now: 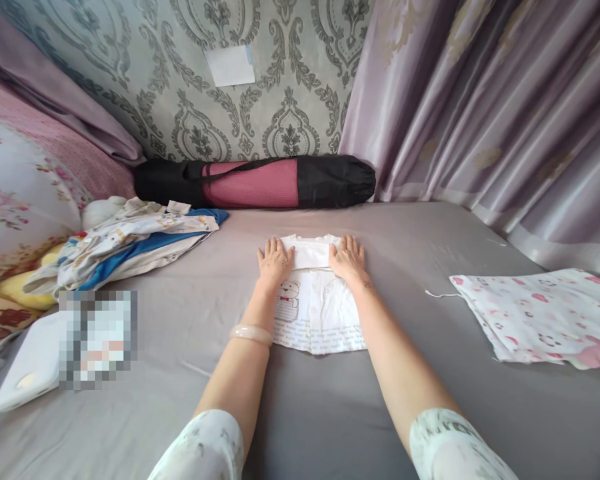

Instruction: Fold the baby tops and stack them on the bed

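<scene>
A small white garment [316, 300] with a bear print lies flat on the grey bed sheet [300, 413], its upper part folded over. My left hand [274, 260] rests flat on the garment's upper left edge, fingers stretched out. My right hand [349, 257] lies flat on the upper right edge, fingers spread. Both hands press down on the cloth and hold nothing. A pale bangle [251, 333] circles my left wrist.
A heap of clothes [130, 243] lies at the left by flowered pillows [15, 200]. A rolled pink mat in a black bag [255, 181] lies along the wall. A folded pink-patterned cloth [545, 313] sits at the right. Purple curtains [505, 100] hang behind.
</scene>
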Demonstrator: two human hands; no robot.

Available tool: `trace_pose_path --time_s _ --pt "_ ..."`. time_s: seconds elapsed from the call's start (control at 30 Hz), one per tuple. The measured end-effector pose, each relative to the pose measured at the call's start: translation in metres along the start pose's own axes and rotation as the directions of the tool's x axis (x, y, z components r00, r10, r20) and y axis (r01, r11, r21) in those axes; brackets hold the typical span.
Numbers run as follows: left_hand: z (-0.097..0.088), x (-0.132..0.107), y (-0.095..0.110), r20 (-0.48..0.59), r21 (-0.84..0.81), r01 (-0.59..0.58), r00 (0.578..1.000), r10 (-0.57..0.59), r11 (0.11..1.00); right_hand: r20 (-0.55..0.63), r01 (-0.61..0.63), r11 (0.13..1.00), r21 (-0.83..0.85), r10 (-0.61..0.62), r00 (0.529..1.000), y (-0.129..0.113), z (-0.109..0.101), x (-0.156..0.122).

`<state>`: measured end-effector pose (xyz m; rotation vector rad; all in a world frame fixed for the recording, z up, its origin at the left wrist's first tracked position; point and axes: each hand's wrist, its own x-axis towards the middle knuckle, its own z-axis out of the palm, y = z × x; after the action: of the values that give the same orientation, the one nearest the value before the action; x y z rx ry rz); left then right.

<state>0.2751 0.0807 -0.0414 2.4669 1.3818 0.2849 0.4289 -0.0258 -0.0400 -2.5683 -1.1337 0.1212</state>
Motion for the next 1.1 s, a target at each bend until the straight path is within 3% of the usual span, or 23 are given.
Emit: trace_pose_path --time_s 0.13,0.47,0.7,0.8,0.93,1.1 --pt "0.0 0.0 -0.001 0.067 -0.008 0.03 0.997 -0.03 1.0 0.051 -0.027 1.0 -0.01 0.027 0.998 0.003 0.002 -0.001" --pt "-0.005 -0.001 -0.001 0.039 -0.025 0.03 0.999 -0.029 0.999 0.056 -0.034 0.999 0.0 0.034 0.998 0.001 -0.002 0.001" --pt "-0.006 -0.005 0.015 -0.099 0.121 -0.064 0.992 0.077 0.991 -0.013 0.168 0.984 -0.059 -0.169 0.986 -0.014 -0.007 -0.001" --pt "0.002 -0.006 0.019 -0.044 0.156 -0.118 0.991 0.126 0.981 0.01 0.209 0.974 -0.085 -0.209 0.978 -0.017 -0.001 -0.002" --pt "0.011 -0.006 0.016 0.047 0.134 -0.111 0.993 0.105 0.985 0.078 0.19 0.976 -0.106 -0.182 0.98 -0.015 0.006 -0.001" --pt "0.012 -0.003 0.014 0.058 0.105 -0.104 0.994 0.098 0.989 0.082 0.187 0.977 -0.106 -0.179 0.98 -0.014 0.008 0.0"
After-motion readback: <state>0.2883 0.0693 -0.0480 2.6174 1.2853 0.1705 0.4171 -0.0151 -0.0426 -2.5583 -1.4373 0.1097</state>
